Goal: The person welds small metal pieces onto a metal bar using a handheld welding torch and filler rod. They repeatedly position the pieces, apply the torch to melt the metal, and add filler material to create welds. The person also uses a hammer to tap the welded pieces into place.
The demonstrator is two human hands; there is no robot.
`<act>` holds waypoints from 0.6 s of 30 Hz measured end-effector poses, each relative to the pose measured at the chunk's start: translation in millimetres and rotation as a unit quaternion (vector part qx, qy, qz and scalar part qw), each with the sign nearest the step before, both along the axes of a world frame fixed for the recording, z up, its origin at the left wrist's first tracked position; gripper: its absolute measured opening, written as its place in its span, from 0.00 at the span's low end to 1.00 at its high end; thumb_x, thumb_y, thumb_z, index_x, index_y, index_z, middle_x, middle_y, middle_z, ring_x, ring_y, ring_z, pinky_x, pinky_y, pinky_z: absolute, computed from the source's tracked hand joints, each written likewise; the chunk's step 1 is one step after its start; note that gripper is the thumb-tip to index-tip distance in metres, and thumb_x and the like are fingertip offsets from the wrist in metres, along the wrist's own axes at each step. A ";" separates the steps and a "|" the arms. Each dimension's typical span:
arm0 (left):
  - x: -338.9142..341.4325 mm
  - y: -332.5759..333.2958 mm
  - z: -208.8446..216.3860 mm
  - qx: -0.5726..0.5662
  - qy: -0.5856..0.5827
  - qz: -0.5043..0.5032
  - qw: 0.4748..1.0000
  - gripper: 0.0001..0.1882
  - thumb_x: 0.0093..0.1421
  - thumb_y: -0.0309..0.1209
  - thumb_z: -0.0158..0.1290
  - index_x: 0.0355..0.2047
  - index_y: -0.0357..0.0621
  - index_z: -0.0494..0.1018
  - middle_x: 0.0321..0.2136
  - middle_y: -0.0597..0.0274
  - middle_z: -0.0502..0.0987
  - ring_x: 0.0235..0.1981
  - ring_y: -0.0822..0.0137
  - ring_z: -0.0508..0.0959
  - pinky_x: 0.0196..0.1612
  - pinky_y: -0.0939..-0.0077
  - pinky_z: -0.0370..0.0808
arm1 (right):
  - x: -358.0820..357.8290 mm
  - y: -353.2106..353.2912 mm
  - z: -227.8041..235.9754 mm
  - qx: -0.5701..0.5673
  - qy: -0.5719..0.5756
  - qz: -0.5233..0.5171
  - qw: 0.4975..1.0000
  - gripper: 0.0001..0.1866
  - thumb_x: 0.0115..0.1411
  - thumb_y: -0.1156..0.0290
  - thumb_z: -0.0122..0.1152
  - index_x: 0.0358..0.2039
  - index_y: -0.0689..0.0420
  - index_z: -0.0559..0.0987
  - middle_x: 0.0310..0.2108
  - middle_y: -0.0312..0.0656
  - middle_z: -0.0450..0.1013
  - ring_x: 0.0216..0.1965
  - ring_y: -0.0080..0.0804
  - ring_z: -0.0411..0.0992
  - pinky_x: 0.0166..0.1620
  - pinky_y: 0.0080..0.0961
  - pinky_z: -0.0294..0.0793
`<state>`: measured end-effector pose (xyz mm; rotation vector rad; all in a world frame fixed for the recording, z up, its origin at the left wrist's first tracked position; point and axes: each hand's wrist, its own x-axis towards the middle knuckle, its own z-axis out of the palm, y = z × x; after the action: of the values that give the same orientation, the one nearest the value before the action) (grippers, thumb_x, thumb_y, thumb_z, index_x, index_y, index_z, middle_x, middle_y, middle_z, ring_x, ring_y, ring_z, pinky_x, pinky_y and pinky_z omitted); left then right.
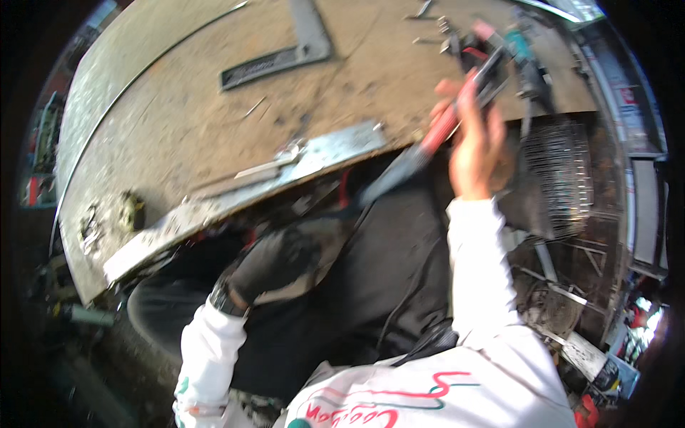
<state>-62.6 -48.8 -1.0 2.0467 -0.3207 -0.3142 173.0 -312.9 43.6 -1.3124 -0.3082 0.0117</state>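
Observation:
My bare right hand (pixel 474 153) is closed around a red-handled tool (pixel 441 130) at the right part of the bench's front edge. Dark metal sticks out beyond the fingers, and a grey length slants down from the red part toward my lap. Motion blur hides the tool's exact kind. My left hand (pixel 282 260), in a dark glove, is low in front of the bench edge, over my dark-clothed lap. Its fingers are too dark and smeared to read. Above it, a flat metal strip (pixel 346 146) lies along the bench's front edge.
The worn bench (pixel 178 121) carries a metal square (pixel 275 65) and a long thin rod (pixel 135 93) at the left. A teal power tool (pixel 522 53) lies at the far right near small metal parts. Below it is a stack of wire-like rods (pixel 564 178).

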 end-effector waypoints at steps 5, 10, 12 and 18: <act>-20.0 20.3 -26.0 0.081 0.082 0.074 0.991 0.10 0.58 0.25 0.59 0.41 0.39 0.81 0.43 0.51 0.82 0.42 0.50 0.81 0.45 0.59 0.79 | 72.1 13.2 -36.4 -0.052 -0.059 -0.107 0.991 0.13 0.71 0.63 0.60 0.46 0.60 0.75 0.39 0.45 0.82 0.34 0.28 0.79 0.41 0.25 0.78; -19.8 20.2 -53.3 0.167 -0.099 -0.011 0.981 0.14 0.57 0.25 0.59 0.44 0.35 0.79 0.41 0.50 0.82 0.42 0.49 0.81 0.46 0.63 0.79 | 84.6 7.2 -62.7 -0.099 -0.089 -0.168 0.977 0.16 0.68 0.60 0.63 0.43 0.61 0.75 0.32 0.41 0.83 0.32 0.26 0.80 0.37 0.24 0.78; -9.2 10.0 -73.5 0.179 -0.117 -0.015 0.977 0.14 0.59 0.26 0.59 0.45 0.36 0.78 0.43 0.52 0.82 0.44 0.51 0.81 0.48 0.63 0.78 | 83.4 10.2 -63.3 -0.079 -0.069 -0.157 0.982 0.15 0.69 0.60 0.62 0.48 0.58 0.76 0.32 0.41 0.81 0.31 0.25 0.78 0.36 0.22 0.77; 48.3 -41.9 -149.7 0.169 -0.070 -0.072 0.980 0.13 0.59 0.26 0.59 0.44 0.36 0.78 0.42 0.52 0.82 0.44 0.51 0.81 0.48 0.63 0.78 | 78.5 8.6 -51.6 -0.179 -0.097 -0.205 0.957 0.21 0.66 0.50 0.64 0.40 0.58 0.77 0.30 0.41 0.80 0.31 0.37 0.79 0.38 0.34 0.77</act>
<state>-14.3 -90.7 -150.8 2.3923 -0.5331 -0.3321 251.5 -304.3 -8.1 -1.7240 -0.1996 -0.4317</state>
